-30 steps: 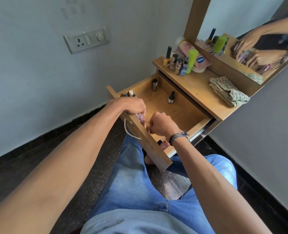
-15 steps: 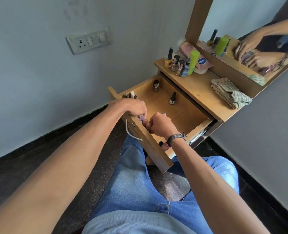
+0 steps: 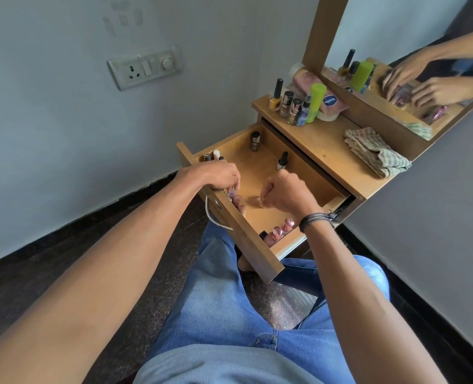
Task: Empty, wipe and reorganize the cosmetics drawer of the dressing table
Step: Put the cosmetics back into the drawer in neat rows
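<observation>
While the drawer (image 3: 247,240) sits open by the grey wall (image 3: 63,120), left hand (image 3: 216,174) grips a pink bottle (image 3: 232,193); right hand (image 3: 288,189) curled, contents unclear.

Location type: domestic interior, dressing corner of a private room.

Indicators:
- Low wooden dressing table (image 3: 321,145) at far right, with a framed mirror (image 3: 382,29) mounted above it.
- Nail-polish bottles (image 3: 286,103) and a green tube (image 3: 315,102) grouped on the tabletop's far left end.
- Folded checked cloth (image 3: 376,152) on the tabletop's right end.
- Open drawer (image 3: 257,245) containing further small bottles.
- Household switch-and-socket plate (image 3: 145,68) on the painted wall (image 3: 63,134) at left.
- Dark speckled stone floor (image 3: 49,259).
</observation>
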